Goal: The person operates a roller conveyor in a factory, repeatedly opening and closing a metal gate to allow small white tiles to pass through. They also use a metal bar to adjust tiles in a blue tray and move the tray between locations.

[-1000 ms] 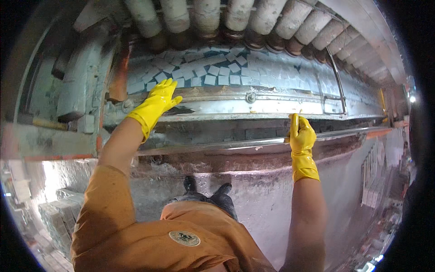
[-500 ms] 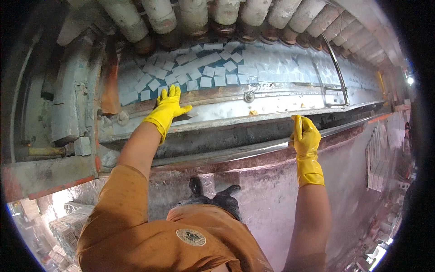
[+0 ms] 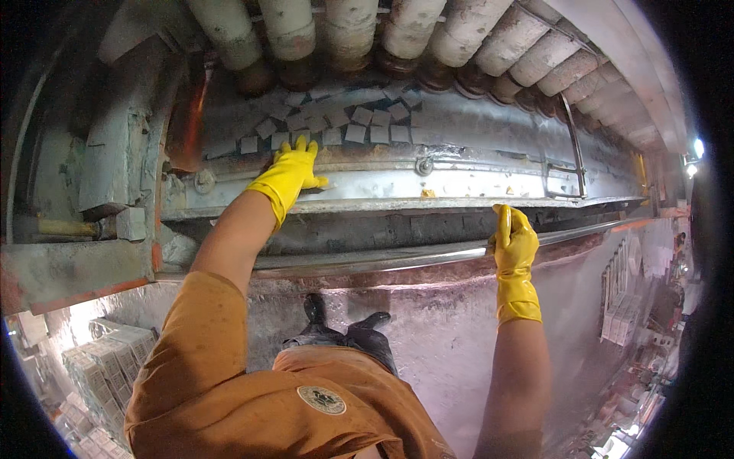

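Grey bed (image 3: 489, 122), pale tiles (image 3: 355, 133), rollers (image 3: 348, 34) behind | left hand (image 3: 287, 176) spread at tiles | right hand (image 3: 514, 246) curled, grip unclear

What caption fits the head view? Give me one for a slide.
Open yellow-gloved left hand beside pale square tiles, cylindrical heads beyond; yellow-gloved right hand curled near the metal rail.

2 yellow gloves (image 3: 284, 180), pale grey tiles (image 3: 355, 134), orange-brown shirt (image 3: 252, 405), dark-on-cream badge (image 3: 321, 399), grey rollers (image 3: 349, 30)

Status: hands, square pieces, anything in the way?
Left hand spread at near edge of square pieces, contact unclear. Right hand curled by metal rail, grip unclear. Square pieces at mixed angles. Possible obstacle: thin metal bar, farther right.
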A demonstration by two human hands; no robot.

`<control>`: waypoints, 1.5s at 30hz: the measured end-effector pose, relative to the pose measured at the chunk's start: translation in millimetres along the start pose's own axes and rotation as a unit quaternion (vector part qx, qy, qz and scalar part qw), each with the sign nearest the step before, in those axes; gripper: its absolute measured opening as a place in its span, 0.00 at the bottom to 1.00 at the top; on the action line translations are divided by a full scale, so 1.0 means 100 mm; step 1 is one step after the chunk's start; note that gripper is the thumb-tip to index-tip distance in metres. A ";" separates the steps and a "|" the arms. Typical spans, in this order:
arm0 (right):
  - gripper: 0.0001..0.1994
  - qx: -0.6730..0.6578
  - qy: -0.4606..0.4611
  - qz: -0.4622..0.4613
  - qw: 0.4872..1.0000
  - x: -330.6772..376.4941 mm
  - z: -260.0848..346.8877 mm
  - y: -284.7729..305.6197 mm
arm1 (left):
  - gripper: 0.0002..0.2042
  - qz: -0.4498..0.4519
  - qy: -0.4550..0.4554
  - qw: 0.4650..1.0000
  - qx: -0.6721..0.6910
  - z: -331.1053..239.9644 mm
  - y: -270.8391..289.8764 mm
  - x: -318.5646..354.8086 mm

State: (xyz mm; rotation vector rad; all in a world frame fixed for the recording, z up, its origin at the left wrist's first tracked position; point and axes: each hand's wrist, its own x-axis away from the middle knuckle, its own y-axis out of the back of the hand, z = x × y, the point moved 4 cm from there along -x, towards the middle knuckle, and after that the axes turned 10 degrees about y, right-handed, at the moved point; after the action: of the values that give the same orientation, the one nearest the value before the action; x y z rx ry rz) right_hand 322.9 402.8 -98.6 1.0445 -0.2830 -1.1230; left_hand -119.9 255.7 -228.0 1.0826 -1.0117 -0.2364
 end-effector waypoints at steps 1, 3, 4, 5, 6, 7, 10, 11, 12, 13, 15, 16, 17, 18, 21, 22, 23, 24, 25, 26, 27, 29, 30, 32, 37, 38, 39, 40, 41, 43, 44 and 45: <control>0.17 0.003 0.010 -0.001 1.000 -0.01 0.00 -0.01 | 0.54 0.009 -0.014 1.000 0.007 0.03 0.01 -0.10; 0.18 -0.007 0.006 0.000 1.000 0.00 -0.04 -0.03 | 0.47 -0.035 -0.071 0.997 0.010 -0.05 0.08 -0.11; 0.18 -0.009 0.001 0.000 1.000 0.02 -0.05 -0.03 | 0.46 -0.030 -0.115 0.992 0.031 -0.24 0.21 0.03; 0.18 -0.028 -0.017 0.007 0.999 0.03 -0.04 -0.01 | 0.45 -0.027 -0.155 0.986 0.050 -0.43 0.39 0.19; 0.18 -0.047 -0.033 0.012 0.998 0.01 -0.02 -0.01 | 0.44 -0.057 -0.206 0.974 0.076 -0.62 0.47 0.38; 0.18 -0.044 -0.022 0.000 0.999 0.03 -0.04 0.00 | 0.42 -0.034 -0.263 0.954 0.143 -0.85 0.69 0.78; 0.18 -0.048 -0.052 0.007 0.997 0.02 0.03 0.03 | 0.41 0.083 -0.366 0.900 0.222 -1.41 0.89 1.77; 0.18 -0.055 -0.047 0.004 0.997 0.02 0.04 0.03 | 0.42 0.072 -0.405 0.887 0.211 -1.54 0.82 1.99; 0.18 -0.064 -0.039 0.005 0.997 0.01 0.03 -0.01 | 0.45 0.078 -0.413 0.892 0.165 -1.70 0.65 2.14; 0.19 -0.068 -0.038 0.001 0.997 0.02 -0.03 -0.03 | 0.47 0.068 -0.393 0.909 0.125 -1.82 0.54 2.33; 0.19 -0.008 0.043 -0.021 0.999 -0.02 -0.06 -0.08 | 0.42 -0.018 -0.353 0.932 0.080 -1.98 0.43 2.33; 0.19 0.021 0.082 -0.035 0.996 -0.03 -0.07 -0.06 | 0.39 -0.067 -0.332 0.938 0.075 -2.04 0.42 2.35; 0.20 0.020 0.056 -0.015 0.998 -0.03 -0.12 -0.07 | 0.35 -0.051 -0.318 0.944 0.073 -2.09 0.41 2.30; 0.20 0.021 0.058 -0.020 0.998 -0.03 -0.09 -0.06 | 0.32 -0.033 -0.302 0.950 0.074 -2.08 0.50 2.31; 0.21 0.059 0.089 -0.031 0.994 -0.03 -0.05 -0.04 | 0.24 -0.068 -0.276 0.956 0.070 -2.07 0.48 2.33; 0.22 0.094 0.090 -0.024 0.991 -0.05 -0.07 -0.06 | 0.23 -0.073 -0.260 0.961 0.057 -2.08 0.49 2.36; 0.23 0.098 0.100 -0.035 0.990 -0.07 -0.06 -0.07 | 0.21 -0.104 -0.246 0.961 0.070 -2.08 0.49 2.36; 0.25 0.102 0.108 -0.043 0.988 -0.05 -0.02 -0.07 | 0.22 -0.108 -0.236 0.964 0.062 -2.08 0.49 2.39; 0.25 0.109 0.098 -0.026 0.989 -0.06 -0.01 -0.06 | 0.22 -0.113 -0.225 0.966 0.055 -2.07 0.50 2.42; 0.26 0.116 0.089 -0.010 0.989 -0.08 0.01 -0.04 | 0.22 -0.116 -0.215 0.968 0.048 -2.06 0.52 2.43; 0.27 0.122 0.080 0.008 0.989 -0.09 0.02 -0.03 | 0.23 -0.127 -0.217 0.967 0.042 -2.06 0.55 2.46; 0.28 0.121 0.111 -0.024 0.986 -0.09 -0.05 -0.10 | 0.24 -0.146 -0.209 0.966 0.032 -2.07 0.55 2.48; 0.29 0.120 0.124 -0.040 0.984 -0.09 -0.03 -0.09 | 0.25 -0.155 -0.206 0.966 0.026 -2.08 0.57 2.51; 0.27 0.123 0.114 -0.008 0.986 -0.12 -0.05 -0.09 | 0.26 -0.176 -0.207 0.962 0.014 -2.07 0.61 2.56; 0.22 0.090 0.187 -0.047 0.977 -0.08 0.05 -0.02 | 0.28 -0.195 -0.193 0.962 -0.012 -2.06 0.61 2.55; 0.20 0.074 0.209 -0.063 0.973 -0.07 0.07 -0.02 | 0.28 -0.197 -0.192 0.961 -0.016 -2.06 0.62 2.56; 0.18 0.066 0.246 -0.114 0.960 -0.07 0.13 0.02 | 0.29 -0.198 -0.195 0.961 -0.016 -2.05 0.63 2.55; 0.18 0.064 0.245 -0.113 0.961 -0.06 0.14 0.03 | 0.29 -0.203 -0.194 0.959 -0.018 -2.05 0.63 2.55; 0.17 0.062 0.245 -0.113 0.961 -0.05 0.15 0.05 | 0.30 -0.209 -0.194 0.958 -0.021 -2.05 0.62 2.55; 0.17 0.063 0.247 -0.110 0.961 -0.04 0.20 0.10 | 0.30 -0.220 -0.197 0.955 -0.018 -2.04 0.62 2.54; 0.17 0.066 0.247 -0.107 0.961 -0.04 0.21 0.10 | 0.30 -0.219 -0.196 0.956 -0.020 -2.03 0.61 2.53; 0.17 0.068 0.250 -0.105 0.960 -0.05 0.23 0.11 | 0.30 -0.220 -0.193 0.956 -0.021 -2.03 0.63 2.55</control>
State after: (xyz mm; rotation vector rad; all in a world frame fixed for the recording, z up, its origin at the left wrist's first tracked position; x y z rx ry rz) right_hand 311.8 395.0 -76.2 1.4675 0.1600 -0.9943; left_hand 160.6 256.9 -50.5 1.2426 -1.0917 -0.8557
